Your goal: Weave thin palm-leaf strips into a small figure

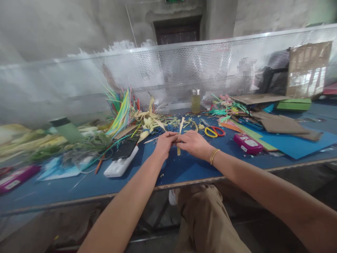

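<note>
My left hand and my right hand meet over the front middle of the blue table. Between their pinched fingers is a pale yellow dried husk strip; one end sticks up above the fingers and another hangs below. The fingertips partly hide where it is gripped. A gold bracelet circles my right wrist. Just beyond the hands lies a heap of dried husk pieces. Scissors with yellow and red handles rest right of my right hand.
Left stand a white power bank with a black phone, colourful stems and a green-grey bottle. Right are a purple box, blue card and cardboard. A jar stands before the perforated metal screen.
</note>
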Available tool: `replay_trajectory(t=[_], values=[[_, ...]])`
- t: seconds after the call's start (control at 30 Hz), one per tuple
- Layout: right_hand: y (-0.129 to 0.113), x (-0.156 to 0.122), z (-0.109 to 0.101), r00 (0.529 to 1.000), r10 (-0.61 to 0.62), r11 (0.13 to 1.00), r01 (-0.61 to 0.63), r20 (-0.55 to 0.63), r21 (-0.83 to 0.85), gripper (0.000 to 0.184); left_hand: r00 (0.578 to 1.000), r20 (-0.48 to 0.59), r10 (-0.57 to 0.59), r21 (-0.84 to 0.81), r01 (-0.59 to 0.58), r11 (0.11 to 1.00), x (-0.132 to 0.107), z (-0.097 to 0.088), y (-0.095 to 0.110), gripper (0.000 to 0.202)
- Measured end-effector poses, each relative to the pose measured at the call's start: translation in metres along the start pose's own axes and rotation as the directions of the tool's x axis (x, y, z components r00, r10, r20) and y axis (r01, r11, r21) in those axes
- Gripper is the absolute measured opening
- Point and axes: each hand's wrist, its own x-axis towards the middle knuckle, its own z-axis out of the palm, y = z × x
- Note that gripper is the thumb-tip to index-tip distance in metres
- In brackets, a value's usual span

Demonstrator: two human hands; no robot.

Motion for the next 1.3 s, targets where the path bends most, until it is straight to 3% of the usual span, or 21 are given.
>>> replay_trajectory(t=[0.1, 0.2, 0.33, 0.5, 0.77, 0.9, 1.03, 1.13, 1.2, 1.3], values=[[-0.001, 0.0, 0.0, 0.999, 0.035, 0.998, -0.033, -0.037, 0.047, 0.026, 0.999, 0.014, 0.046, 0.001, -0.046, 0.999, 0.0, 0.001, 0.001, 0.029], [-0.001, -0.001, 0.002, 0.98, 0.154, 0.968, -0.124, -0.129, 0.216, 0.023, 0.998, 0.027, 0.06, 0.001, -0.06, 0.998, -0.002, 0.001, 0.003, 0.03], [0.0, -0.001, 0.004, 0.877, 0.439, 0.816, -0.298, -0.196, 0.494, 0.017, 0.996, 0.06, 0.058, -0.013, -0.058, 0.998, -0.003, 0.003, 0.005, 0.032], [0.007, -0.001, 0.007, 0.761, 0.602, 0.736, -0.41, -0.243, 0.538, 0.017, 0.992, 0.1, 0.072, -0.013, -0.071, 0.997, -0.004, 0.005, 0.006, 0.033], [0.008, -0.003, 0.012, 0.759, 0.649, 0.601, -0.459, -0.063, 0.655, 0.016, 0.978, 0.2, 0.063, 0.075, -0.079, 0.994, -0.004, -0.002, 0.011, 0.032], [0.008, -0.003, 0.014, 0.715, 0.689, 0.373, -0.49, 0.119, 0.788, 0.019, 0.968, 0.243, 0.06, 0.119, -0.092, 0.989, -0.006, -0.005, 0.016, 0.03], [0.009, -0.002, 0.018, 0.675, 0.679, 0.035, -0.422, 0.289, 0.906, 0.025, 0.967, 0.256, 0.008, 0.16, -0.05, 0.986, -0.007, -0.006, 0.017, 0.033], [0.009, -0.002, 0.02, 0.617, 0.692, -0.213, -0.321, 0.375, 0.923, 0.031, 0.968, 0.25, 0.012, 0.153, -0.052, 0.987, -0.007, -0.003, 0.013, 0.042], [0.009, -0.002, 0.02, 0.58, 0.69, -0.318, -0.295, 0.433, 0.901, 0.033, 0.97, 0.234, 0.057, 0.136, -0.091, 0.987, -0.007, -0.001, 0.01, 0.043], [0.009, -0.001, 0.018, 0.554, 0.685, -0.37, -0.295, 0.473, 0.881, 0.031, 0.971, 0.223, 0.088, 0.123, -0.118, 0.985, -0.007, 0.001, 0.007, 0.035]])
